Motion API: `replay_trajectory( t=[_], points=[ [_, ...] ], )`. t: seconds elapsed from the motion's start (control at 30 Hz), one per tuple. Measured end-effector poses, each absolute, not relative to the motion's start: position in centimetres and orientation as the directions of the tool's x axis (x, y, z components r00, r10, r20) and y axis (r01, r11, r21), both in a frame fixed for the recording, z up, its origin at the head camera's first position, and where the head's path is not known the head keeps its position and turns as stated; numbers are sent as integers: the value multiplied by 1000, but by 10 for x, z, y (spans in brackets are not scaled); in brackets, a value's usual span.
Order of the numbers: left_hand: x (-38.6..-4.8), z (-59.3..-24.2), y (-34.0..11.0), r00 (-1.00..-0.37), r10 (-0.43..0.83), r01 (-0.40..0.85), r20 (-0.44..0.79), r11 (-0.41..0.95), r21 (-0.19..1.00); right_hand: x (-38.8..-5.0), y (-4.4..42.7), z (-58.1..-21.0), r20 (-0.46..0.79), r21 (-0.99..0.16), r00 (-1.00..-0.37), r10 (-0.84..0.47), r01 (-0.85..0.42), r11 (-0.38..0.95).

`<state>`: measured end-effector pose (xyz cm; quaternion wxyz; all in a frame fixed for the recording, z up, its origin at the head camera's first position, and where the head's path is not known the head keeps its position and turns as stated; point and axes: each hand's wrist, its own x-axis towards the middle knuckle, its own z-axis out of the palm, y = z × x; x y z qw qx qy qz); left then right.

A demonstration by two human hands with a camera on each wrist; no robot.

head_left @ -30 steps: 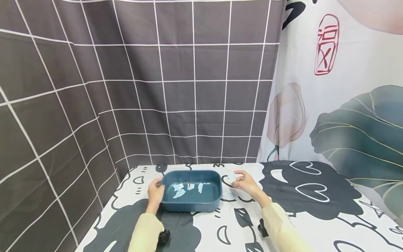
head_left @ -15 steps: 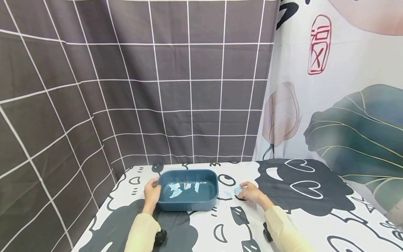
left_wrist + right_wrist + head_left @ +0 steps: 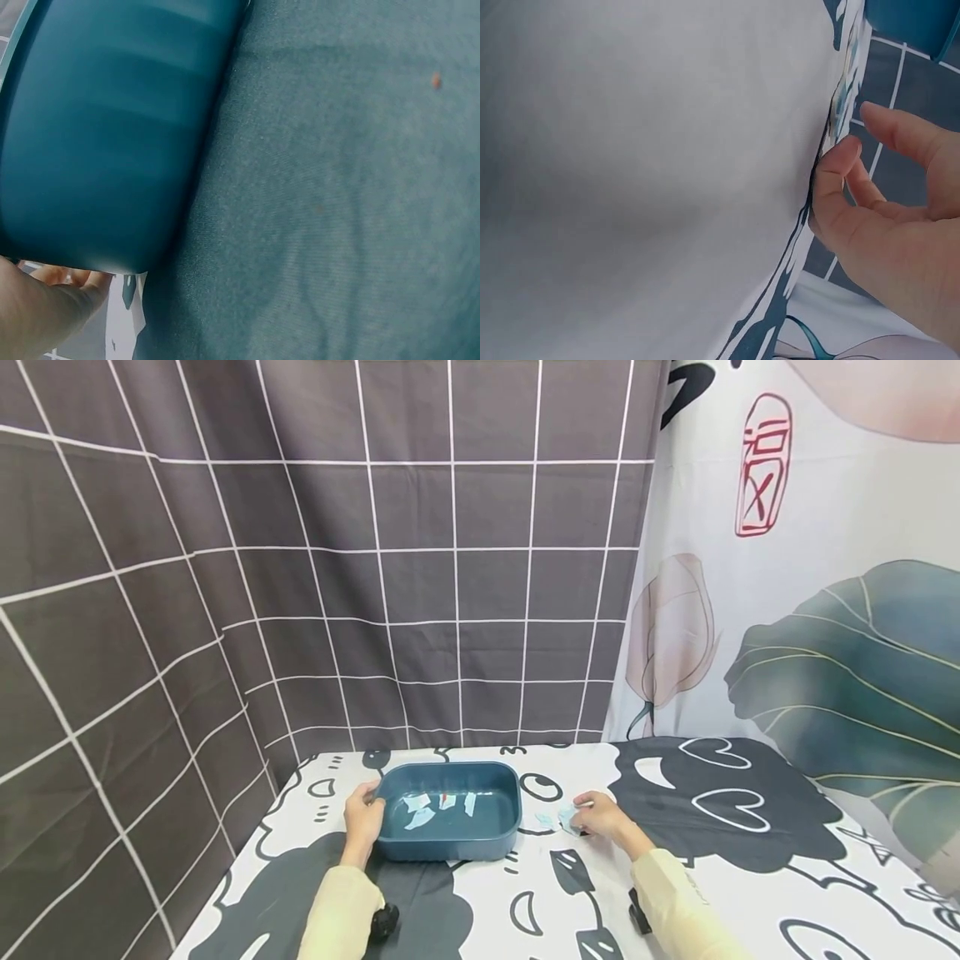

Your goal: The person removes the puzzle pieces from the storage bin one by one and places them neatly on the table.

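A dark teal plastic box [image 3: 450,850] stands upright on the patterned tablecloth, with several pale blue torn paper pieces [image 3: 418,817] lying on its floor. My left hand [image 3: 363,818] holds the left end of this box at the rim; in the left wrist view the fingers [image 3: 94,281] reach behind its end wall. To the right of the box, my right hand [image 3: 600,817] is low over the cloth at a pale blue paper piece [image 3: 567,820]. Its thumb and forefinger stand apart in the right wrist view. Another paper piece [image 3: 544,819] lies just left of that one.
Behind the table hangs a dark grey curtain [image 3: 495,585] with white grid lines. A white curtain [image 3: 697,510] with plant prints hangs at the right. The white and grey cartoon cloth [image 3: 540,893] covers the table.
My right hand has come down to the cloth with a paper piece, which now lies beside another, and its fingers have parted. The left hand stays on the box.
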<state>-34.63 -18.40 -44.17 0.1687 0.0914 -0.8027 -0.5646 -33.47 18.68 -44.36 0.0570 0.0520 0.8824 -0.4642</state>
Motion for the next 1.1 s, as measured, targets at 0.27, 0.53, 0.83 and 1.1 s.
replay_trajectory(
  t=[0.27,0.53,0.83,1.1],
  points=[
    [-348,-445,-191,-916,-360,43,175,348,937,-342,172,-436,-22,-846,-998,53,47,531],
    [-345,-443,-192,-917,-363,35,168,347,937,-345,128,-412,97,-932,-995,-19,-97,349],
    [-348,-444,-192,-912,-371,47,176,331,942,-347,78,-404,71,-971,-994,-83,-88,221],
    [-351,-447,-184,-907,-373,69,194,322,944,-345,40,-419,59,-977,-987,-151,-88,196]
  ],
)
